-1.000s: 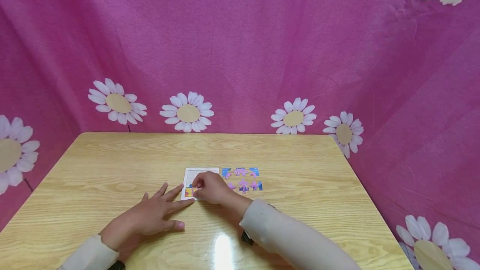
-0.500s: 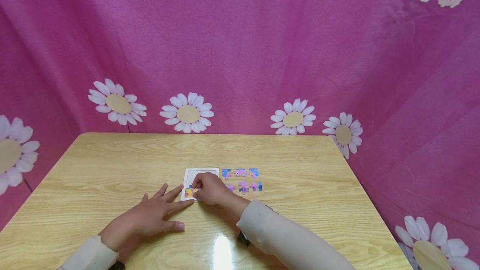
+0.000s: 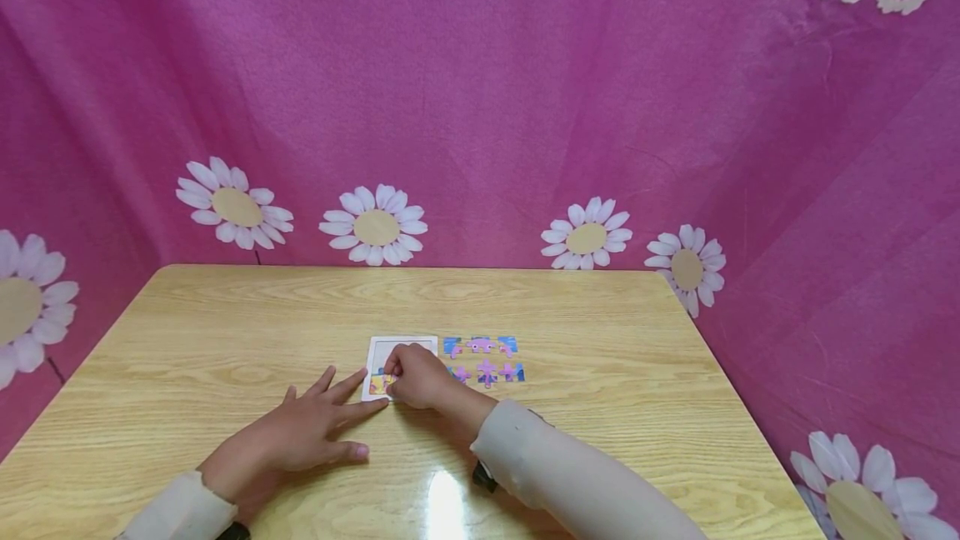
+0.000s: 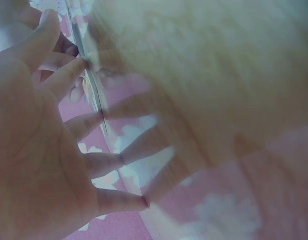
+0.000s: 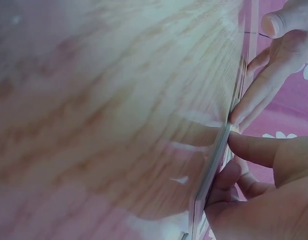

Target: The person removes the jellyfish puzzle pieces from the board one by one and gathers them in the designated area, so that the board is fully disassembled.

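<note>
A white-bordered puzzle tray [image 3: 403, 338] lies on the table, with yellow and orange jigsaw pieces [image 3: 377, 385] along its near edge. My left hand [image 3: 300, 432] is spread flat beside it, and two fingertips touch the tray's left side. In the left wrist view the left hand's fingers [image 4: 111, 161] are straight against the tabletop. My right hand [image 3: 423, 377] is over the tray, pinching a jigsaw piece between thumb and curled fingers; the hand mostly hides that piece. From the right wrist view, the right thumb [image 5: 253, 150] presses down at the tray.
To the tray's right, several loose pink and blue jigsaw pieces [image 3: 482, 346] lie in two rows. Part of the lower row sits close to my right wrist. The wooden table [image 3: 600, 323] ends at a pink flowered cloth [image 3: 480, 107].
The right forearm has shifted very slightly left, its fingers staying at the same spot on the tray. The left hand has kept still.
</note>
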Tool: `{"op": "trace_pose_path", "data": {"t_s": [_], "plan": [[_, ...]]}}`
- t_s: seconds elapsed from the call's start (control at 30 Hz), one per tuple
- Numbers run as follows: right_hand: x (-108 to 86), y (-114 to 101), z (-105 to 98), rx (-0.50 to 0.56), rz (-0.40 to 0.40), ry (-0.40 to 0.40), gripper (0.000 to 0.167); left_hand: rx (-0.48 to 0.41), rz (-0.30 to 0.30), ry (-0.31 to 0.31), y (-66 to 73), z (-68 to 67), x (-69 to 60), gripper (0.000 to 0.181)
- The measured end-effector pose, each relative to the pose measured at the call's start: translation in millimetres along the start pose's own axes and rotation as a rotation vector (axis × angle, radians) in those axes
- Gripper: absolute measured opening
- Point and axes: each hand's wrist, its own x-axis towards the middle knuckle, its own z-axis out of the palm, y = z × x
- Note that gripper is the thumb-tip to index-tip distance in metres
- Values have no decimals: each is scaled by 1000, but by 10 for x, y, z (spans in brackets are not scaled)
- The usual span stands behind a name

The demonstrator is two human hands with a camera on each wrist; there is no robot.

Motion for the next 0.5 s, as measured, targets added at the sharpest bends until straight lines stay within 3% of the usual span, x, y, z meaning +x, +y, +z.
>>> {"op": "trace_pose_path", "data": {"t_s": [0.2, 0.5], "plan": [[2, 12, -1, 47, -5, 3, 23, 1, 3, 3, 6, 4, 1, 68], [22, 33, 15, 214, 44, 47, 15, 2, -4, -3, 0, 10, 4, 67]]}}
